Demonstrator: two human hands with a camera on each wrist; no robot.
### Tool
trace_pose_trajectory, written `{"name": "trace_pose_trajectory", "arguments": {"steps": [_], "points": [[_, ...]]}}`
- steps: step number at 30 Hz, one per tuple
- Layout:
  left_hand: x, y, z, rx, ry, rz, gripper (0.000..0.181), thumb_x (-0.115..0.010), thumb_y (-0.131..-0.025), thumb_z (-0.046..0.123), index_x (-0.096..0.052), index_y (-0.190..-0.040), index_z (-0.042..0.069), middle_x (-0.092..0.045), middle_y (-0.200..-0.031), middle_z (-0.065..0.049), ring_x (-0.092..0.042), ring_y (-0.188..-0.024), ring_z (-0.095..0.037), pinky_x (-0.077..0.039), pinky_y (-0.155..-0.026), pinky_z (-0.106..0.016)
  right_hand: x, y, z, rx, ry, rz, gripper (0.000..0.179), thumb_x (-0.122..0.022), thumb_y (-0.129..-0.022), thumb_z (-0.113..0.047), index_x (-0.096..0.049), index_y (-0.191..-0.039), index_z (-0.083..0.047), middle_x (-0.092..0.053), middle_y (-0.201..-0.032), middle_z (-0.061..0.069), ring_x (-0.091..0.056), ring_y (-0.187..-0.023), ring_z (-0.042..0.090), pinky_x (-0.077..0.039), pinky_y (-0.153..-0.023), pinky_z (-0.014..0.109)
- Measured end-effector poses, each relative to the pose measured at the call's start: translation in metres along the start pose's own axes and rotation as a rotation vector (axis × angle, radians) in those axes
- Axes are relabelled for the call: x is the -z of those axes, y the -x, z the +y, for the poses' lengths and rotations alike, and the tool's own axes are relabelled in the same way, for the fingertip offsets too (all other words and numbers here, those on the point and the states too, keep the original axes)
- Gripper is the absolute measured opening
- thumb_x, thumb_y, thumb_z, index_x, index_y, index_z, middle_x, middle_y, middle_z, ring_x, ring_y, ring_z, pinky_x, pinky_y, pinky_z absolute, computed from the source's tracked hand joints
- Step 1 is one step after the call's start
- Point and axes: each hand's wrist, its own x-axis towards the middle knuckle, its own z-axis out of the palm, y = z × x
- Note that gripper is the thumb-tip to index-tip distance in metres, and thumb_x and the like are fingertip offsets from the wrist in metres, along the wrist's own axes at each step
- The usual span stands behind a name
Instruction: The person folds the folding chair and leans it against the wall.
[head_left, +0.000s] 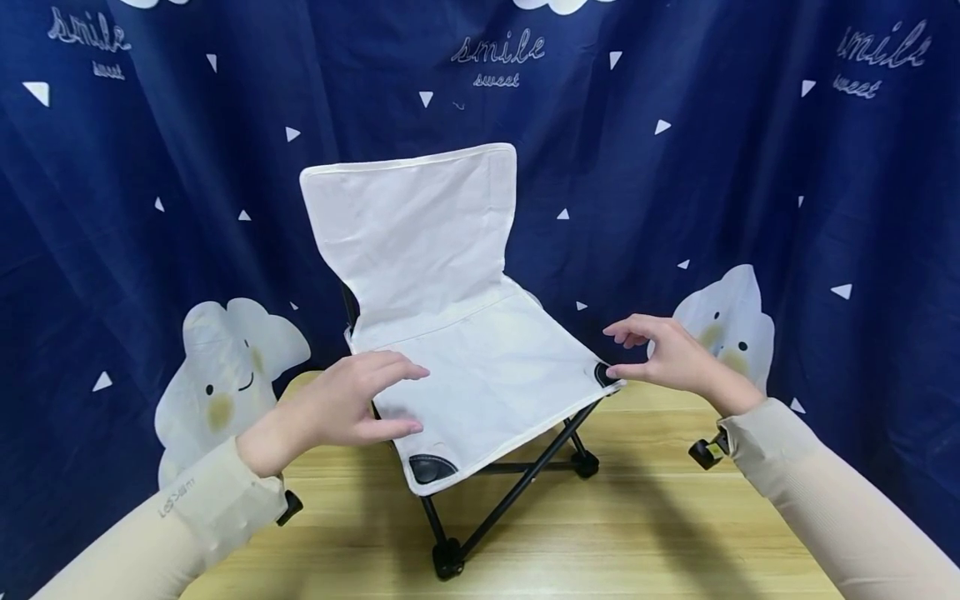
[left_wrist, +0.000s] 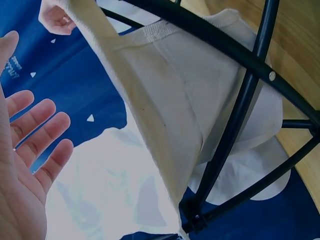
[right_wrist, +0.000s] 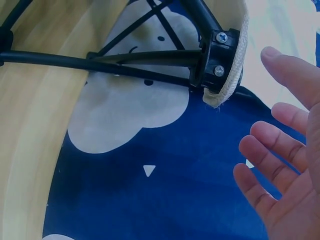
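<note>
A white fabric folding chair (head_left: 480, 375) stands unfolded on crossed black legs, its backrest (head_left: 420, 233) upright at the rear. Black corner patches mark the front of the seat. My left hand (head_left: 360, 396) hovers at the seat's left side, fingers loosely extended and holding nothing. On the other side, my right hand (head_left: 675, 354) is beside the front right corner, thumb close to the black patch (head_left: 603, 374), its fingers apart and nothing in them. From below, the left wrist view shows the black frame tubes (left_wrist: 230, 130); the right wrist view shows a screwed corner joint (right_wrist: 217, 60).
The chair's feet rest on a light wood-grain tabletop (head_left: 585, 533). Behind it hangs a dark blue curtain (head_left: 600, 208) printed with white triangles, lettering and smiling clouds, close behind the backrest. Small black devices are strapped at both wrists.
</note>
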Motion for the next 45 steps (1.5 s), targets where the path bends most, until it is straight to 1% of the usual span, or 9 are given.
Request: {"name": "trace_pose_trajectory", "arguments": {"steps": [4, 9, 13, 18, 23, 32, 38, 41, 45], "points": [[-0.003, 0.001, 0.002, 0.004, 0.016, -0.01, 0.052, -0.073, -0.103, 0.052, -0.073, -0.125, 0.005, -0.078, -0.114, -0.002, -0.075, -0.101, -0.016, -0.062, -0.089, -0.034, -0.001, 0.001, 0.001, 0.001, -0.014, -0.001, 0.05, -0.1, -0.073, -0.012, -0.079, -0.118, -0.006, -0.076, -0.098, -0.002, -0.07, -0.086, 0.019, -0.061, -0.08, 0.038], [-0.006, 0.002, 0.007, 0.001, 0.034, -0.012, 0.048, -0.077, -0.101, 0.047, -0.074, -0.126, 0.006, -0.078, -0.114, -0.001, -0.074, -0.1, -0.015, -0.062, -0.087, -0.033, -0.003, 0.004, 0.002, -0.016, -0.051, -0.017, 0.049, -0.1, -0.074, -0.012, -0.079, -0.118, -0.006, -0.078, -0.101, -0.001, -0.07, -0.087, 0.021, -0.059, -0.079, 0.033], [-0.007, 0.001, 0.012, -0.005, 0.042, -0.023, 0.048, -0.077, -0.101, 0.047, -0.073, -0.127, 0.007, -0.079, -0.114, -0.002, -0.074, -0.101, -0.014, -0.062, -0.088, -0.033, -0.004, 0.006, 0.002, -0.031, -0.073, -0.031, 0.049, -0.1, -0.074, -0.013, -0.079, -0.118, -0.006, -0.078, -0.101, -0.001, -0.071, -0.087, 0.021, -0.06, -0.08, 0.031], [-0.01, -0.003, 0.017, -0.043, 0.059, -0.012, 0.045, -0.077, -0.101, 0.044, -0.073, -0.126, 0.006, -0.079, -0.11, -0.003, -0.074, -0.095, -0.016, -0.062, -0.085, -0.033, -0.004, 0.009, 0.003, -0.044, -0.08, -0.053, 0.052, -0.101, -0.072, -0.016, -0.079, -0.118, -0.008, -0.079, -0.102, -0.003, -0.071, -0.089, 0.017, -0.059, -0.083, 0.026], [-0.014, -0.003, 0.022, -0.062, 0.075, -0.006, 0.043, -0.075, -0.102, 0.043, -0.074, -0.124, 0.006, -0.079, -0.108, -0.003, -0.074, -0.092, -0.015, -0.061, -0.084, -0.031, -0.006, 0.011, 0.004, -0.042, -0.094, -0.071, 0.051, -0.101, -0.073, -0.016, -0.079, -0.119, -0.008, -0.079, -0.104, -0.002, -0.072, -0.09, 0.02, -0.059, -0.083, 0.028], [-0.022, 0.003, 0.029, -0.068, 0.113, -0.013, 0.046, -0.078, -0.1, 0.044, -0.074, -0.122, 0.004, -0.078, -0.108, -0.002, -0.072, -0.092, -0.013, -0.06, -0.085, -0.029, -0.008, 0.013, 0.002, -0.043, -0.111, -0.097, 0.048, -0.1, -0.075, -0.016, -0.08, -0.117, -0.007, -0.082, -0.107, 0.004, -0.074, -0.092, 0.023, -0.059, -0.087, 0.029], [-0.026, 0.006, 0.032, -0.066, 0.124, -0.021, 0.054, -0.076, -0.099, 0.054, -0.074, -0.122, 0.005, -0.078, -0.108, 0.0, -0.071, -0.092, -0.01, -0.06, -0.083, -0.027, -0.012, 0.014, 0.003, -0.042, -0.142, -0.119, 0.044, -0.1, -0.075, -0.016, -0.081, -0.115, -0.011, -0.082, -0.109, -0.001, -0.076, -0.098, 0.022, -0.062, -0.09, 0.034], [-0.028, 0.008, 0.034, -0.068, 0.126, -0.016, 0.057, -0.078, -0.097, 0.056, -0.074, -0.123, 0.005, -0.078, -0.11, 0.0, -0.072, -0.096, -0.011, -0.06, -0.085, -0.028, -0.014, 0.014, 0.003, -0.024, -0.154, -0.117, 0.044, -0.101, -0.074, -0.016, -0.082, -0.114, -0.013, -0.082, -0.109, -0.003, -0.075, -0.098, 0.02, -0.061, -0.09, 0.029], [-0.032, 0.011, 0.037, -0.078, 0.122, -0.007, 0.061, -0.085, -0.09, 0.057, -0.074, -0.122, 0.006, -0.077, -0.113, 0.001, -0.073, -0.1, -0.011, -0.061, -0.088, -0.028, -0.017, 0.014, 0.005, 0.023, -0.172, -0.105, 0.046, -0.103, -0.072, -0.016, -0.082, -0.113, -0.013, -0.081, -0.109, -0.004, -0.074, -0.097, 0.016, -0.055, -0.09, 0.017]]}}
